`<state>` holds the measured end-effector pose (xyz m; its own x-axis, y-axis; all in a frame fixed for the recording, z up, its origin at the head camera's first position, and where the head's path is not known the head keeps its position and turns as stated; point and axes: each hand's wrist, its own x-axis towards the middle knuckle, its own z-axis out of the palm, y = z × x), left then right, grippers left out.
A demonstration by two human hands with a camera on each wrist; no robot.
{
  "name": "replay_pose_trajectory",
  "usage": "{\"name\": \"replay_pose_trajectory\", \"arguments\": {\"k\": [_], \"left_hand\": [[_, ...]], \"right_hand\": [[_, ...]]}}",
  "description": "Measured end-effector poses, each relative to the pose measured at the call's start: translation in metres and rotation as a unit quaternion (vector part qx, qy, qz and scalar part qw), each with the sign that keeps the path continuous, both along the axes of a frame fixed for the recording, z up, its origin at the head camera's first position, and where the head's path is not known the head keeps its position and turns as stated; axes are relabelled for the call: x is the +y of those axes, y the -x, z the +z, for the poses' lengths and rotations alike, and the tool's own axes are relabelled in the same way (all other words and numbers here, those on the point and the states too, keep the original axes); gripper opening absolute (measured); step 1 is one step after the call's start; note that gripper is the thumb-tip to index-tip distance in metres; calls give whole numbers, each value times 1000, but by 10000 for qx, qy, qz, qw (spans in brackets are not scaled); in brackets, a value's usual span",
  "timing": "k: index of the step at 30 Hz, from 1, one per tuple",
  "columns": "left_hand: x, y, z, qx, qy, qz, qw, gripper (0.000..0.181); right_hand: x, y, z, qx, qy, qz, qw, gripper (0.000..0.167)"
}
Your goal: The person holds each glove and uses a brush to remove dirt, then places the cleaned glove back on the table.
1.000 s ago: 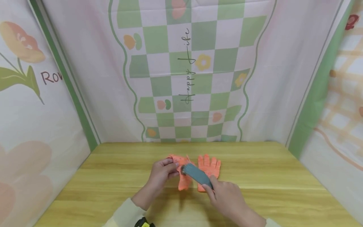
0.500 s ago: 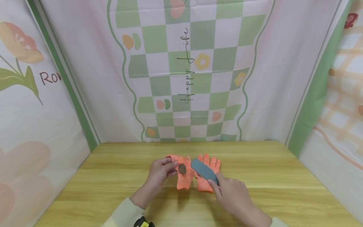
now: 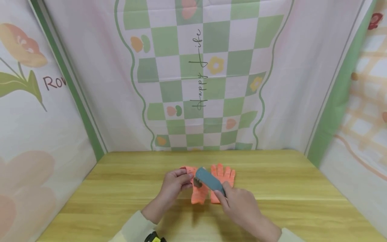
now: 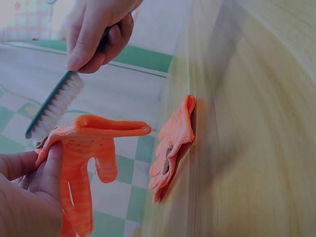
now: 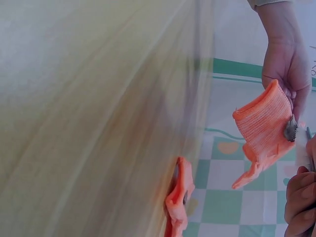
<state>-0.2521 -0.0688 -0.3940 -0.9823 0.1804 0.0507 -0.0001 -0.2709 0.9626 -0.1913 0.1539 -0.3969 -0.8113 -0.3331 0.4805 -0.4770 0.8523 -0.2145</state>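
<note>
Raised above the table, an orange knit glove (image 3: 199, 195) is pinched by my left hand (image 3: 172, 183). A grey-brown smudge (image 5: 290, 129) marks this glove. My right hand (image 3: 240, 205) grips a brush (image 3: 209, 179) with a blue-green back; its white bristles (image 4: 61, 101) show in the left wrist view. The brush's far end sits over the held glove, right by the smudge, and partly covers it in the head view. The second orange glove (image 3: 223, 173) lies on the table to the right, partly behind the brush, and a dark spot (image 4: 168, 160) shows on it.
The wood-grain table (image 3: 121, 191) runs back to a green-and-white checked curtain (image 3: 214, 87). Printed cloth walls stand at the left (image 3: 60, 134) and right (image 3: 356, 144). A dark watch-like band (image 3: 155, 237) is at the left sleeve.
The brush shifted right off the held glove, baring the smudge, then came back left over it. The held glove tilted slightly; the glove on the table stayed put.
</note>
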Motion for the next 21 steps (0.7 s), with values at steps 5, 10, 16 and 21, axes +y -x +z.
{"name": "replay_pose_trajectory", "arguments": {"k": [5,10,16,21], "left_hand": [[1,0,1,-107,-56,168,9998,12],[-1,0,2,-105,-37,211,9997,14],[-4,0,4,-67,-84,308,9995,20],[-6,0,5,-4,-89,279,9996,27]], "right_hand": [[0,0,-1,-340,-44,-23,9994,28],[1,-1,-3,-249,-76,18,9997,28],[5,-2,-10,23,-78,202,9998,29],[11,-1,-17,97,-369,109,9992,29]]}}
